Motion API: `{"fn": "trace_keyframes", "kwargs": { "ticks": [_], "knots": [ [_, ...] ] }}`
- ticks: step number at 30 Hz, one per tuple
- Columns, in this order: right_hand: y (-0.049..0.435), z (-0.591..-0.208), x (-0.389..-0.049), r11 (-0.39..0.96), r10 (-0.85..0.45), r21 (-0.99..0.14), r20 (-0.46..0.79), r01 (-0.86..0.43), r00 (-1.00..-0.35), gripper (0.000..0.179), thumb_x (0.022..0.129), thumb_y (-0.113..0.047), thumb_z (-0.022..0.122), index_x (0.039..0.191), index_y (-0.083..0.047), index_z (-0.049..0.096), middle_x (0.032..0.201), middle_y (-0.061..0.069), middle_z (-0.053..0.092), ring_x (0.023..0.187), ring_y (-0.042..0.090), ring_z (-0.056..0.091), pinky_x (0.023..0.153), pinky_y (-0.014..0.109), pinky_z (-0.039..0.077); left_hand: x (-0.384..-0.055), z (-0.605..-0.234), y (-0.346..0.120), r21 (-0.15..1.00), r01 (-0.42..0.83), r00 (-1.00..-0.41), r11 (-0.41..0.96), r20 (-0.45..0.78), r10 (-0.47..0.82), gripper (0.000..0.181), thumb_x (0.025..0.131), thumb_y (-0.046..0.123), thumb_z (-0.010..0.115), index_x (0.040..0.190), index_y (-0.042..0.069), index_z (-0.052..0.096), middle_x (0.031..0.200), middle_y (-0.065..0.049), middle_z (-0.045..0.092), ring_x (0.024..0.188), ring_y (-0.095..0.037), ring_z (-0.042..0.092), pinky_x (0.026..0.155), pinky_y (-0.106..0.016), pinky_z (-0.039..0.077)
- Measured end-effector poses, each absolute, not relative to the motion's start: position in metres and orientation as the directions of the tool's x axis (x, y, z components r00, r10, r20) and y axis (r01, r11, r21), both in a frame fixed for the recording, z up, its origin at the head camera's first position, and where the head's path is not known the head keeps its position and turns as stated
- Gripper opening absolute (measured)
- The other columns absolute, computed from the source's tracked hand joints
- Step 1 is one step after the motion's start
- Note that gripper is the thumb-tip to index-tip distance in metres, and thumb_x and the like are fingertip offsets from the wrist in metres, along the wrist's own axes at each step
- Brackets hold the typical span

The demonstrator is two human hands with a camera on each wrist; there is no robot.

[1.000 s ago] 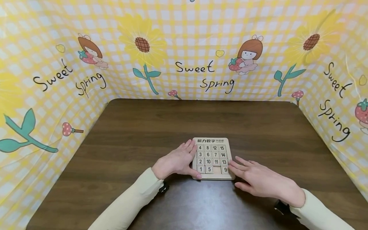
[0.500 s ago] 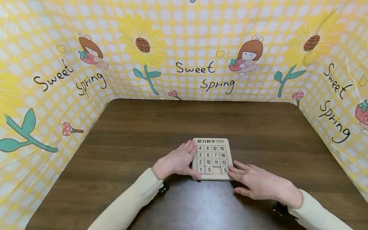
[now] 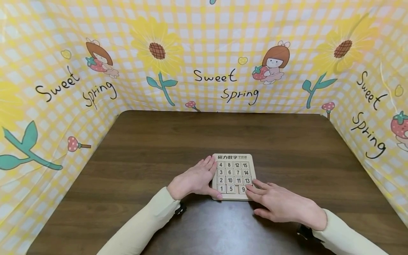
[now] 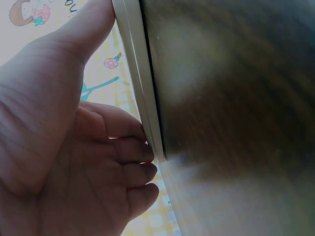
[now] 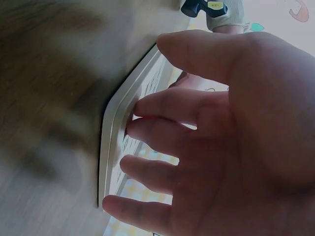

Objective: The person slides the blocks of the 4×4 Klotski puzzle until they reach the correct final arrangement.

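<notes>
A wooden number sliding puzzle (image 3: 232, 156) lies flat on the table, its numbered tiles in four rows. My left hand (image 3: 192, 180) lies along its left side, thumb at the near left corner and fingers at the far end; the left wrist view shows the fingertips right at the puzzle's edge (image 4: 140, 83). Over the near right part, my right hand (image 3: 278, 200) has its fingers extended, with a fingertip at the 9 tile (image 3: 243, 189). Between that tile and the 5 tile (image 3: 231, 189) a narrow gap shows. In the right wrist view the fingers are spread along the puzzle's rim (image 5: 112, 128).
Dark wood-grain table (image 3: 153, 134) surrounds the puzzle. A yellow checked cloth (image 3: 210, 49) printed with flowers and lettering stands behind the table and at both sides.
My right hand has moved left and slightly toward me, and the 9 tile has slid left, narrowing the gap beside the 5 tile. The left hand stays in place.
</notes>
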State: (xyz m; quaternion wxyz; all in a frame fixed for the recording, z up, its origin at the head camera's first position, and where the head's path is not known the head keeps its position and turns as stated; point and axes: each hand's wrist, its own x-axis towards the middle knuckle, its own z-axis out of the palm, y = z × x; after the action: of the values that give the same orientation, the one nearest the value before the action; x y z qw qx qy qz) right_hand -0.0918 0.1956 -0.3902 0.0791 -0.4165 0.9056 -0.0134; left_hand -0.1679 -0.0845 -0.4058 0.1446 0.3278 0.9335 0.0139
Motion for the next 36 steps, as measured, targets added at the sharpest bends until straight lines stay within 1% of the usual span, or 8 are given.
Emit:
{"fn": "trace_keyframes", "kwargs": {
  "ticks": [12, 15, 22, 27, 30, 36],
  "knots": [
    [0.187, -0.395, -0.092, 0.646, -0.763, -0.114, -0.129, -0.755, -0.633, 0.055, 0.097, -0.037, 0.059, 0.145, -0.011, 0.050, 0.152, 0.011, 0.046, 0.141, 0.039, 0.040, 0.105, 0.058, 0.044, -0.167, -0.407, -0.086, 0.111, 0.620, -0.737, 0.777, -0.256, 0.625, 0.119, 0.075, 0.076, 0.063, 0.154, -0.003, 0.022, 0.163, -0.022, 0.012, 0.153, -0.033, 0.013, 0.125, -0.042, 0.018],
    [0.188, -0.394, -0.095, 0.653, -0.757, -0.124, -0.129, -0.747, -0.640, 0.055, 0.097, -0.037, 0.058, 0.145, -0.010, 0.049, 0.152, 0.011, 0.046, 0.142, 0.039, 0.039, 0.105, 0.057, 0.044, -0.167, -0.407, -0.085, 0.109, 0.619, -0.738, 0.778, -0.260, 0.623, 0.119, 0.075, 0.076, 0.063, 0.154, -0.003, 0.022, 0.163, -0.022, 0.012, 0.153, -0.033, 0.012, 0.125, -0.042, 0.017],
    [0.197, -0.395, -0.106, 0.683, -0.731, -0.127, -0.110, -0.720, -0.674, 0.056, 0.096, -0.035, 0.060, 0.142, -0.005, 0.051, 0.150, 0.016, 0.047, 0.141, 0.041, 0.040, 0.103, 0.058, 0.045, -0.167, -0.407, -0.084, 0.112, 0.611, -0.740, 0.783, -0.269, 0.616, 0.120, 0.075, 0.077, 0.063, 0.154, -0.002, 0.022, 0.164, -0.021, 0.011, 0.153, -0.032, 0.011, 0.126, -0.042, 0.017],
    [0.201, -0.394, -0.111, 0.697, -0.717, -0.128, -0.108, -0.706, -0.689, 0.055, 0.096, -0.035, 0.060, 0.140, -0.003, 0.053, 0.148, 0.017, 0.049, 0.139, 0.042, 0.042, 0.100, 0.061, 0.046, -0.167, -0.405, -0.085, 0.112, 0.610, -0.743, 0.784, -0.264, 0.615, 0.119, 0.075, 0.077, 0.063, 0.154, -0.002, 0.023, 0.164, -0.021, 0.011, 0.153, -0.032, 0.011, 0.126, -0.042, 0.016],
    [0.202, -0.394, -0.112, 0.697, -0.717, -0.129, -0.109, -0.706, -0.688, 0.055, 0.095, -0.034, 0.061, 0.140, -0.004, 0.054, 0.148, 0.017, 0.050, 0.139, 0.041, 0.042, 0.099, 0.062, 0.046, -0.167, -0.405, -0.085, 0.108, 0.613, -0.742, 0.783, -0.261, 0.617, 0.119, 0.075, 0.077, 0.063, 0.154, -0.002, 0.022, 0.164, -0.021, 0.012, 0.153, -0.032, 0.012, 0.126, -0.042, 0.016],
    [0.202, -0.396, -0.111, 0.687, -0.727, -0.108, -0.099, -0.719, -0.680, 0.054, 0.095, -0.034, 0.062, 0.140, -0.004, 0.054, 0.147, 0.017, 0.050, 0.138, 0.042, 0.043, 0.101, 0.059, 0.047, -0.167, -0.406, -0.085, 0.100, 0.620, -0.742, 0.778, -0.250, 0.623, 0.120, 0.074, 0.077, 0.063, 0.154, -0.003, 0.023, 0.163, -0.022, 0.013, 0.153, -0.033, 0.013, 0.125, -0.042, 0.017]
  ]
}}
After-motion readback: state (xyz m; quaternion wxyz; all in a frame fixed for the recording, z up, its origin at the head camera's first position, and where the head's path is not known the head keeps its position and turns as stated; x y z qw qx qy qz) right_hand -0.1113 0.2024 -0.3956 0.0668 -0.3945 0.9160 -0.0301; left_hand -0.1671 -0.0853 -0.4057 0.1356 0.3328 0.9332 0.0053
